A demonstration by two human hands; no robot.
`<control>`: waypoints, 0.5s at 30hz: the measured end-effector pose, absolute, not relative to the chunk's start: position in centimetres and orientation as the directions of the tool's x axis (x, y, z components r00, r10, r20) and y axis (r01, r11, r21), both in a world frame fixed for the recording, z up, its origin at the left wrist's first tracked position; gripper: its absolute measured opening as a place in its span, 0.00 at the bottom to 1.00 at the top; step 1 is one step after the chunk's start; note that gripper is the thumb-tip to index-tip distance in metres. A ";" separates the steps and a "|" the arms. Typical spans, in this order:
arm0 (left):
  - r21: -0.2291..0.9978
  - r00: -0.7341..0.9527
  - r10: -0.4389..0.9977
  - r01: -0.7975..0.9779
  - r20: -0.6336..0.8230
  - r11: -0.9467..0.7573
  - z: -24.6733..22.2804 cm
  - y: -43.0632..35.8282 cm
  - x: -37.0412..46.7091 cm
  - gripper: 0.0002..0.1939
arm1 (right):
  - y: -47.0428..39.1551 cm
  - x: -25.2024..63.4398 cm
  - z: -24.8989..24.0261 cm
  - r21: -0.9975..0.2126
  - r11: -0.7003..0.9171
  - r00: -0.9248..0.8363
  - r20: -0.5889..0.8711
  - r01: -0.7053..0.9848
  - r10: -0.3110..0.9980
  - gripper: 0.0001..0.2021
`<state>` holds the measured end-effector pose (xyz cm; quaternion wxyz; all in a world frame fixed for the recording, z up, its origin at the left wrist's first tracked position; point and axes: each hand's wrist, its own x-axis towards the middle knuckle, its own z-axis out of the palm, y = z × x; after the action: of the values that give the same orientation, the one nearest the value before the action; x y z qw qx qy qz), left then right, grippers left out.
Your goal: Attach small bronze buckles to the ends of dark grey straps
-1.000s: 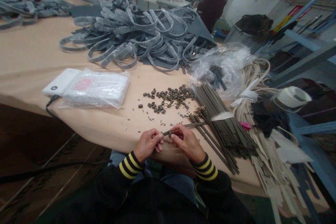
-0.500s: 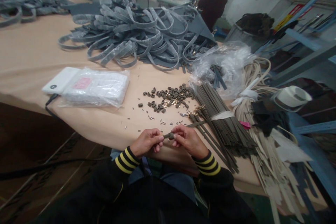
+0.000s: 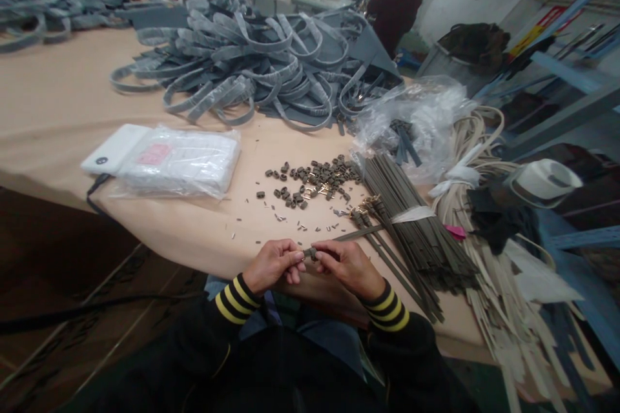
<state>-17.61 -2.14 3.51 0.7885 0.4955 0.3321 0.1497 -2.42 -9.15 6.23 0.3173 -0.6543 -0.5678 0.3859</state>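
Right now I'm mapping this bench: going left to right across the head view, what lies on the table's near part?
White power bank → plastic packet → scattered small loops → tied bundle of dark strips → cream strips.

Matt grey strap pinched in both hands; beside it, dull metal-looking loops lie on the smooth tan table, near a glossy plastic bag.
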 end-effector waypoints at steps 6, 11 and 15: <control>0.902 0.791 0.527 0.071 -0.312 0.427 3.5 -2.2 -17.7 0.14 | -9.1 -3.2 5.9 -0.950 -0.257 0.055 -0.251 0.178 0.966 0.06; 0.892 0.850 0.461 0.022 -0.254 0.451 3.7 -2.1 -17.7 0.16 | -9.1 -2.8 6.9 -0.937 -0.334 -0.021 -0.337 0.101 0.941 0.08; 0.892 0.877 0.423 0.011 -0.226 0.453 3.9 -2.2 -17.7 0.20 | -9.1 -2.4 7.3 -0.929 -0.361 -0.108 -0.368 0.077 0.924 0.10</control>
<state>-17.73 -2.25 3.95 0.8250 0.5080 0.2137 0.1249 -2.40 -9.06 7.32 0.3530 -0.5668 -0.4414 0.5995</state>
